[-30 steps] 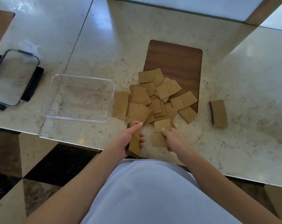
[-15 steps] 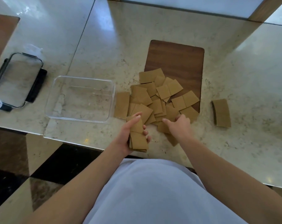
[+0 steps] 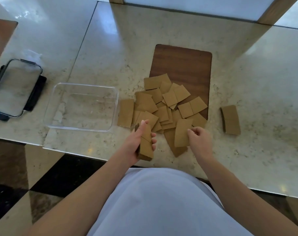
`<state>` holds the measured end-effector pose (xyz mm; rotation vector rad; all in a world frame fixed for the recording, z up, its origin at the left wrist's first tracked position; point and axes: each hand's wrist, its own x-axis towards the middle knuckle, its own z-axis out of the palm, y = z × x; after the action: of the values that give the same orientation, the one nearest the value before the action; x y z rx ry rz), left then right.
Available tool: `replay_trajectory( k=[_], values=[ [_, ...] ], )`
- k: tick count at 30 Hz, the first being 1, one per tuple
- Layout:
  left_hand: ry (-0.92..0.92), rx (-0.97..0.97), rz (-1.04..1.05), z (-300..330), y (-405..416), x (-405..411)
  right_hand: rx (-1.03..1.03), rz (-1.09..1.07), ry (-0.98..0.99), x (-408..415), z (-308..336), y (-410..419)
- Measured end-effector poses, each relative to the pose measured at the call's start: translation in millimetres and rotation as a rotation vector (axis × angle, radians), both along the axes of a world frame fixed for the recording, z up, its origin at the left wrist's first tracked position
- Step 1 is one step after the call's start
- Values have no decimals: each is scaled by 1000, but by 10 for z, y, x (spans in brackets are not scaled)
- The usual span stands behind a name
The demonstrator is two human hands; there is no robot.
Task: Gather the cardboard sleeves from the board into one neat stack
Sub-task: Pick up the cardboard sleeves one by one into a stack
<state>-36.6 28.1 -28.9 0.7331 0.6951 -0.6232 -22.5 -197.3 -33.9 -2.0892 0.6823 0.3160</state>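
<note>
1. Left hand (image 3: 136,143): closed around a stack of sleeves (image 3: 145,145), thumb laid along the top face and fingers curled round the right edge. The stack is held at the near edge of the marble counter (image 3: 264,103), just beside the loose pile.
2. Right hand (image 3: 198,142): fingertips pinch the right edge of a single sleeve (image 3: 182,132), which is tilted and overlaps another flat sleeve beneath it (whether it is lifted clear cannot be told).
3. Loose sleeves (image 3: 163,106): scattered in an overlapping heap across the near end of the wooden board (image 3: 184,65) and spilling off it onto the counter toward the person.
4. Separate sleeve bundle (image 3: 231,119): lies alone on the counter to the right of the board, well apart from the heap.
5. Clear plastic container (image 3: 83,106): stands left of the heap, one sleeve lying just beside its right wall.
6. Container lid (image 3: 15,87): rests further left on the counter, dark latches at its ends.
</note>
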Motion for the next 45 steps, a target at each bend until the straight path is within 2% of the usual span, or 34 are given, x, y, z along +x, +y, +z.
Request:
replay_trajectory(
  k=[2, 4, 6, 8, 10, 12, 15, 18, 22, 25, 29, 31, 33, 36, 38, 40, 42, 44, 45],
  values=[
    [23, 109, 8, 0, -88, 49, -31, 125, -133, -54, 211, 127],
    [12, 162, -48, 30, -203, 73, -67, 352, -208, -111, 413, 329],
    [-56, 157, -124, 79, -280, 86, -171, 618, -228, -149, 541, 541],
    [-108, 147, -109, 108, -296, 118, -189, 776, -210, -151, 586, 641],
    [-124, 115, -78, 117, -253, 135, 9, 720, -137, -108, 590, 612],
    [-117, -9, -40, 102, -209, 114, 116, 512, -71, -37, 484, 489],
    [-38, -211, 65, 75, -158, 59, -176, 375, 21, 29, 148, 274],
    [-23, -218, 116, 33, -98, 54, -340, 386, 193, -54, -160, 243],
    [-19, -182, 104, 34, -22, 45, -407, 341, 134, -98, -337, 310],
    [-12, -144, 68, 17, -9, -1, -255, 242, 214, -36, -341, 276],
    [1, -70, 10, -23, -36, -1, 124, 56, 287, -60, -270, 51],
    [11, -50, -14, -34, -84, 14, 238, -51, 274, -124, -139, -93],
    [9, 12, -23, -39, -117, 29, 229, -79, 205, -163, -2, -137],
    [-2, 162, -52, -27, -263, 89, -13, 77, -60, -188, 225, -19],
    [-15, 208, -80, 12, -396, 150, -36, 217, -220, -187, 376, 212],
    [-36, 164, -92, 81, -511, 253, -41, 378, -292, -147, 466, 419],
    [-32, 110, -34, 131, -565, 391, 51, 445, -281, -47, 496, 478],
    [-9, 67, 22, 162, -574, 518, 254, 293, -180, 154, 515, 360],
    [-1, 15, 43, 178, -570, 566, 258, 239, -173, 281, 492, 259]
  ],
)
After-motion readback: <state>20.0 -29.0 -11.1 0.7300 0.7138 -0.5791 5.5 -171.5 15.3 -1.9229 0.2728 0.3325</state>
